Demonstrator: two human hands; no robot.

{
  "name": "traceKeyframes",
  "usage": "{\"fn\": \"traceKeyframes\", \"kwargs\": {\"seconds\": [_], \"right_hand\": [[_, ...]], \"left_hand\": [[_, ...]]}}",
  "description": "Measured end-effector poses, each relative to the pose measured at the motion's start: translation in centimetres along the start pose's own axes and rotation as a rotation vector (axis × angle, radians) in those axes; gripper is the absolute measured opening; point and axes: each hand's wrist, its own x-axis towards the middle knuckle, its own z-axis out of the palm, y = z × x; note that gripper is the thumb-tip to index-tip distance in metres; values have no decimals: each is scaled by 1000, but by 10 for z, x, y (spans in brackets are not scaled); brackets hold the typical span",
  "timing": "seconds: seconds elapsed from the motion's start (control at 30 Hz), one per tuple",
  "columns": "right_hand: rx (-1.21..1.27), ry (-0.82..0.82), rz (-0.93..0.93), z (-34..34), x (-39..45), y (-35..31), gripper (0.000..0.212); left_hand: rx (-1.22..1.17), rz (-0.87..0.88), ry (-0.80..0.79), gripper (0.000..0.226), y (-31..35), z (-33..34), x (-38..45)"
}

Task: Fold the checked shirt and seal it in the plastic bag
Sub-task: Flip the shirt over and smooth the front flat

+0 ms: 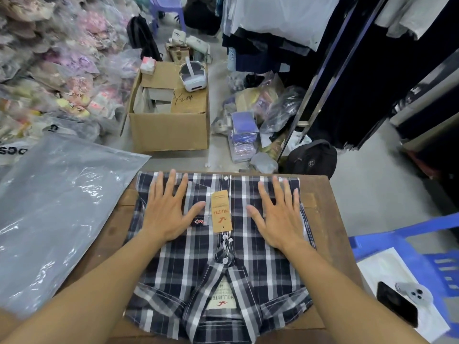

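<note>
The checked shirt (218, 254), navy and white, lies folded into a rectangle on a small wooden table (330, 234), collar toward me, an orange hang tag (221, 211) on its front. My left hand (169, 209) rests flat on the shirt's far left part, fingers spread. Flat on the far right part lies my right hand (278, 214), also with spread fingers. Neither hand grips anything. A large grey plastic bag (57, 202) lies to the left, draped over the table's left side and apart from the shirt.
A cardboard box (171, 130) stands on the floor beyond the table with a white headset (193, 76) on it. Bagged garments pile up at left, and a black backpack (311, 157) sits past the table's far right corner. A blue chair (409, 247) at right holds a phone (397, 304).
</note>
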Motion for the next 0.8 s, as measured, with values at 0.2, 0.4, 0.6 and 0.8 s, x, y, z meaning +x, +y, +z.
{"fn": "traceKeyframes", "kwargs": {"seconds": [0.2, 0.4, 0.6, 0.8], "right_hand": [[2, -96, 102, 12, 25, 17, 75], [-61, -79, 143, 11, 26, 10, 74], [-5, -118, -121, 17, 40, -45, 61], [29, -45, 91, 12, 29, 4, 67]], "left_hand": [[-43, -60, 7, 92, -17, 15, 7], [1, -99, -20, 88, -8, 10, 13], [-60, 157, -114, 63, 56, 14, 24], [-50, -66, 8, 72, -11, 12, 13]]}}
